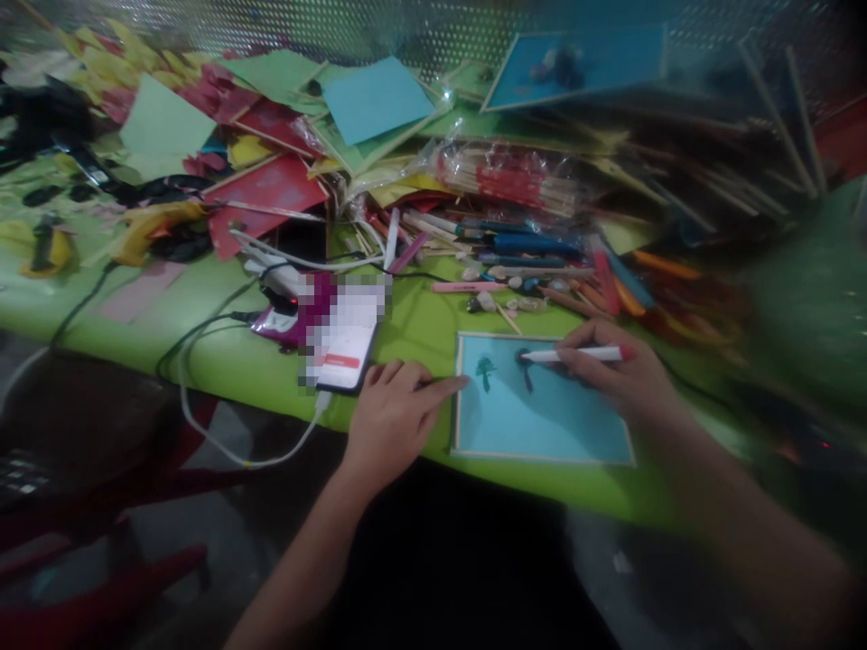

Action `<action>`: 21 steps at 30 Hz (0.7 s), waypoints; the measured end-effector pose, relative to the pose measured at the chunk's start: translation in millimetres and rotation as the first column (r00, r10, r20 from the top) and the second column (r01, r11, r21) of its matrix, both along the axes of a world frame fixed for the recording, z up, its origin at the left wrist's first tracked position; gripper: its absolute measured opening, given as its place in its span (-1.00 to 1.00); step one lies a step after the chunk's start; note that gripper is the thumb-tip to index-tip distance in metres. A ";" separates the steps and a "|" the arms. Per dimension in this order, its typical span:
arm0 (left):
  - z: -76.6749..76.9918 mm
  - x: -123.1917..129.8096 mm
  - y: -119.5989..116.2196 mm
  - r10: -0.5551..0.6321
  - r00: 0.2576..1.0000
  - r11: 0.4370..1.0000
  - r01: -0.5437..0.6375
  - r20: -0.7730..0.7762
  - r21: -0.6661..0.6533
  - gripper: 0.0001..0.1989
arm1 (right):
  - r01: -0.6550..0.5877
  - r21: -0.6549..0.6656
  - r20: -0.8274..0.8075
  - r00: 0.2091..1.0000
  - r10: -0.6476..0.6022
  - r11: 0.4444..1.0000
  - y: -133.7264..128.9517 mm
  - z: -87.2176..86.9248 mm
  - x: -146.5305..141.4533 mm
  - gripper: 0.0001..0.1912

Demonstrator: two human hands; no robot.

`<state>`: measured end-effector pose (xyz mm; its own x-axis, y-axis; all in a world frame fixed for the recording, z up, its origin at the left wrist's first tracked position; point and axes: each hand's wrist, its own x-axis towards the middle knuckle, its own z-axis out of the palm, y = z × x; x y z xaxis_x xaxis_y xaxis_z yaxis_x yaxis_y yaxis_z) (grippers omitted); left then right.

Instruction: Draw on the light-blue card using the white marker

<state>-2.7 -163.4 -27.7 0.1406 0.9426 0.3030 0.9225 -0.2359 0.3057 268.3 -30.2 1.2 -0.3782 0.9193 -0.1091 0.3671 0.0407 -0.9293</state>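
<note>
A blue sheet [542,420] with a thin pale frame lies near the table's front edge. My right hand [606,370] is closed round a white marker with a red end [589,355], whose tip is at a dark tree-like drawing [526,372] on the sheet. Left of that mark is a green tree-like drawing [486,372]. My left hand [399,411] rests on the table beside the sheet, its index finger stretched out to the frame's left edge and the other fingers bent. It holds nothing that I can see. A phone [349,338] lies just behind it.
White and black cables [271,459] run from the phone over the front edge of the green table [230,361]. Pens, sticks and small stones [484,302] lie behind the sheet. Coloured papers [376,99] pile up at the back. A yellow glue gun [153,226] lies at left.
</note>
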 end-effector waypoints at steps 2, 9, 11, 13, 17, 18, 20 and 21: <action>0.1 -0.1 0.0 -0.003 1.000 1.000 0.003 0.000 -0.004 -0.56 | 0.024 0.001 -0.017 1.000 -0.024 1.000 0.0 -0.4 -0.1 -0.66; -0.6 -0.8 0.0 -0.003 1.000 1.000 0.003 0.001 -0.013 -0.55 | -0.002 0.012 0.000 1.000 0.002 1.000 -0.1 1.1 -1.6 -0.64; -0.2 -0.6 0.0 0.000 1.000 1.000 0.000 0.005 -0.021 -0.55 | 0.025 0.016 -0.024 0.999 -0.025 1.000 0.1 0.2 -0.5 -0.65; 0.0 -0.2 0.1 0.006 1.000 1.000 -0.005 0.007 -0.021 -0.56 | 0.056 0.012 -0.061 0.997 -0.055 0.998 0.4 -1.3 1.5 -0.66; -0.8 -0.1 0.1 -0.001 1.000 1.000 0.001 0.002 -0.008 -0.56 | 0.064 0.015 -0.094 0.994 -0.062 0.998 1.0 -3.5 4.8 -0.70; -1.2 -0.1 0.1 -0.002 1.000 1.000 0.002 0.002 -0.007 -0.56 | 0.057 0.020 -0.090 0.994 -0.055 0.998 1.1 -3.6 5.0 -0.71; -1.6 -0.3 0.1 -0.001 1.000 1.000 0.001 0.002 -0.005 -0.56 | 0.047 0.023 -0.078 0.996 -0.045 0.999 0.9 -3.2 4.5 -0.73; -1.6 -0.4 0.2 -0.002 1.000 1.000 0.002 0.003 -0.006 -0.56 | 0.043 0.021 -0.071 0.997 -0.042 0.999 0.6 -2.8 3.9 -0.73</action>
